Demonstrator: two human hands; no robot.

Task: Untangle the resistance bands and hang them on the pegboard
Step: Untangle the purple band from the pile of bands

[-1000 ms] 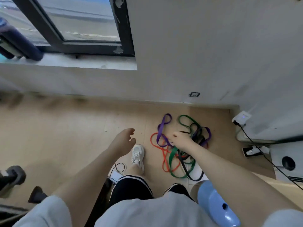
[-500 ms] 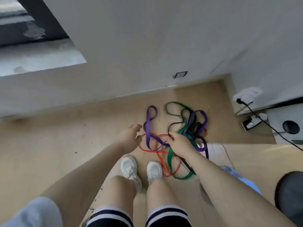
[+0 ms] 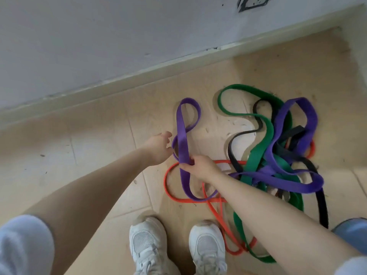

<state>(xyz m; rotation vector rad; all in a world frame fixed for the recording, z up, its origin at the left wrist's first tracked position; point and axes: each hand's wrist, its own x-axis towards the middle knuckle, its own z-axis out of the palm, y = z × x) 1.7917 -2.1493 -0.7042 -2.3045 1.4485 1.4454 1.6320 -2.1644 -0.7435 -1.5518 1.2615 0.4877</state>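
Four bands lay tangled on the wood floor (image 3: 79, 155) at 2 o'clock of the white shoes (image 3: 206, 247), w/ long axis running 12 to 6. Green band (image 3: 256, 155) was broadest, then purple band (image 3: 182, 143), its loop pointing to 12; black band (image 3: 234, 155) and thin orange band (image 3: 168, 191) underneath. Right hand (image 3: 200, 167) pinched the purple band; left hand (image 3: 158, 147) released, fingers relaxed, just beside it.
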